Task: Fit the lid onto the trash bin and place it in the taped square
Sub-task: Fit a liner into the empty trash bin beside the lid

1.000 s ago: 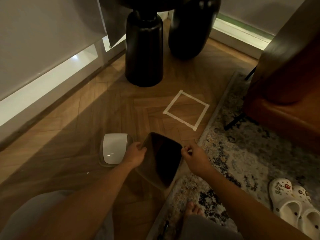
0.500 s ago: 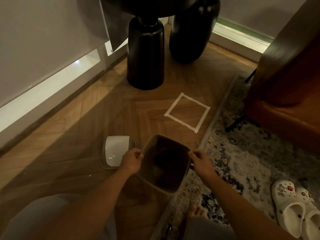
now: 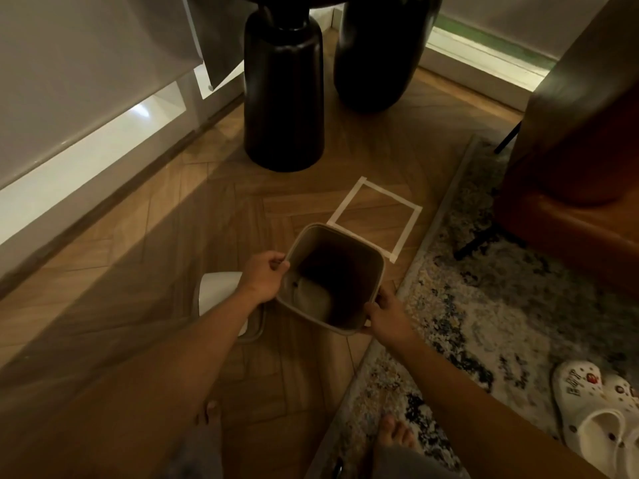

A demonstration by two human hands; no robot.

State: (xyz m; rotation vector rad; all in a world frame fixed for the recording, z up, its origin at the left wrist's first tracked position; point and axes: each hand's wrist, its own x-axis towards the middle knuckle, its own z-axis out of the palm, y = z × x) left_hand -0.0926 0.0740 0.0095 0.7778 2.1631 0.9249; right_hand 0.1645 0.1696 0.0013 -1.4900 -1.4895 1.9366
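Hands grip the open trash bin (image 3: 333, 278) by opposite rims, left hand (image 3: 264, 280) and right hand (image 3: 387, 314) closed, mouth upward for the lid (image 3: 221, 295) lying beneath the left wrist; taped square (image 3: 375, 219) waits just beyond.

I am in a home living area: herringbone wood floor (image 3: 145, 236), patterned rug (image 3: 518, 305), leather armchair (image 3: 570, 188), white clogs (image 3: 601, 413).

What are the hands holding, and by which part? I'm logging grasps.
Both hold the trash bin by its open rim: left hand on the left edge, right hand at the near right corner.
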